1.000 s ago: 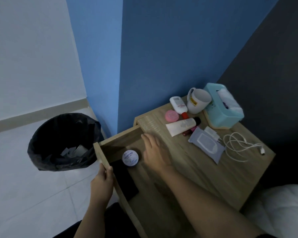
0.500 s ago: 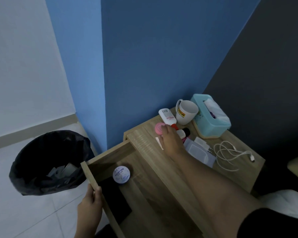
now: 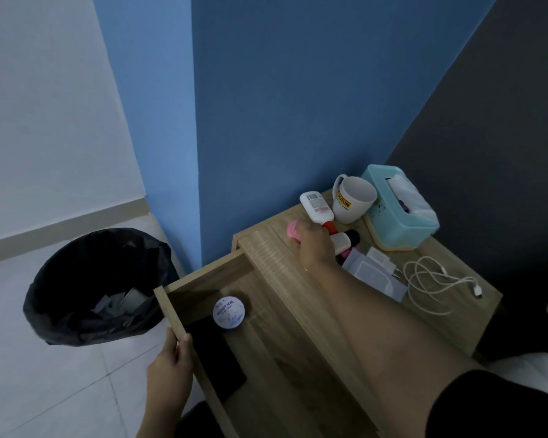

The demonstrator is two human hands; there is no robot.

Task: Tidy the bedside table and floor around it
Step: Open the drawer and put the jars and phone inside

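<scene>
Our left hand (image 3: 171, 361) grips the drawer front (image 3: 168, 308), fingers curled over its edge, to hold the drawer (image 3: 263, 343) open for storing; our right hand (image 3: 315, 248) curls its fingers round the pink round case (image 3: 292, 230) on the bedside table (image 3: 276, 257), at one o'clock from the cream jar (image 3: 228, 312) in the drawer; probably the case goes there next.

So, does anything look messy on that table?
Yes. The white bottle and a tube lie on their sides by the mug, and the white cable sprawls in loose loops. The drawer hangs open, left hand gripping its front; the right hand grips a pink pot.
</scene>
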